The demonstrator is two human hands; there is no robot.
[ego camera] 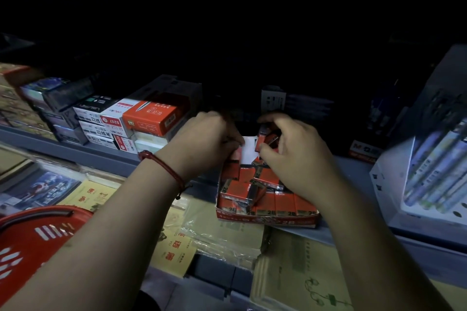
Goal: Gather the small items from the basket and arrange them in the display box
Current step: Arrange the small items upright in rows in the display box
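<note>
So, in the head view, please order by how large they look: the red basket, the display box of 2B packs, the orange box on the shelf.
1. Red basket, though cut off by the frame and nearest the camera.
2. Display box.
3. Orange box, farther back, so its true size is unsure.

Red display box (267, 219) on the shelf edge, packed with red 2B packets (236, 190); red basket (30, 232) lower left.

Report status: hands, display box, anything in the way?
Left hand at the display box back flap. Right hand shut on small red packs above it. Box partly filled, some packs loose on top. Basket lower left; nothing blocking.
</note>
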